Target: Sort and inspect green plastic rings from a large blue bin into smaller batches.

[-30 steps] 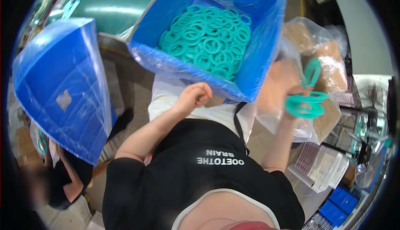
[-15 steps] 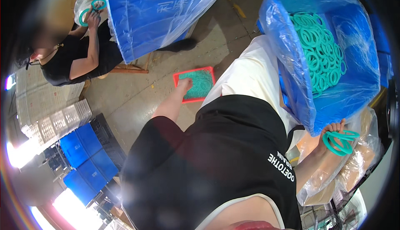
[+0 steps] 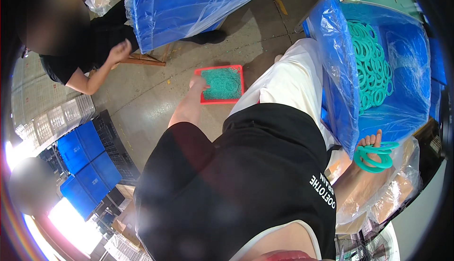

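My right hand [image 3: 371, 141] is closed on several green rings [image 3: 375, 165], which hang about its fingers beside the near edge of a blue, plastic-lined bin [image 3: 405, 127]. Many more rings of that sort, a heap of green rings [image 3: 371, 67], lie inside the bin. On the left, my left hand [image 3: 197, 82] is over the left rim of a red tray [image 3: 221, 102] on the floor. One finger of it stretches out over the small green bits [image 3: 222, 82] that cover the tray's bottom; the other fingers are hard to make out, and nothing shows in the hand.
A co-worker in black [image 3: 75, 57] is at the far left, one hand [image 3: 119, 52] raised by a large blue plastic-covered bin [image 3: 184, 15]. Blue crates [image 3: 87, 150] and pale stacked trays [image 3: 56, 119] stand at left. Plastic-wrapped cardboard [image 3: 395, 183] lies beneath my right arm.
My left hand has shifted from over the green bits to the tray's left rim. My right hand, still with the rings, moved slightly left. The co-worker's near hand came down, away from the rings.
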{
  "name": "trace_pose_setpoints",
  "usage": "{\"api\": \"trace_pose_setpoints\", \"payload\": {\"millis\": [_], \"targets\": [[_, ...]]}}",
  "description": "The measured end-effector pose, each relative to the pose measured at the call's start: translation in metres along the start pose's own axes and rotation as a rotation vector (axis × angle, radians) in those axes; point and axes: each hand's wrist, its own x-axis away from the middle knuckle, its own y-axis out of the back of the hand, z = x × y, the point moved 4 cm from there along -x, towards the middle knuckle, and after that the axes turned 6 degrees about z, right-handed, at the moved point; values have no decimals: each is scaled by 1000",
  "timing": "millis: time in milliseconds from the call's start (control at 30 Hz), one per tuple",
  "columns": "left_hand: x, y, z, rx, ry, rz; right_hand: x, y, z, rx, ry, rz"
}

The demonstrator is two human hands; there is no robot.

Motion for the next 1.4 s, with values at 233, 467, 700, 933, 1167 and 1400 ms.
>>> {"api": "trace_pose_setpoints", "payload": {"millis": [233, 467, 700, 933, 1167, 1400], "targets": [[299, -78, -163, 206, -1299, 295, 22, -69, -23, 1161, 244, -73], [513, -215, -176, -449, -1454, 1103, 29, -135, -12, 1356, 320, 57], [524, -267, -169, -563, -1365, 1202, 49, -95, 6, 1488, 441, -81], [535, -264, -167, -710, -1214, 1239, 61, -54, -10, 993, -3, -185], [516, -273, -163, -576, -1454, 1052, 64, -58, -6, 954, -56, -126], [553, -274, -157, -626, -2144, 556, 74, -41, 25, 801, -63, -103]]}}
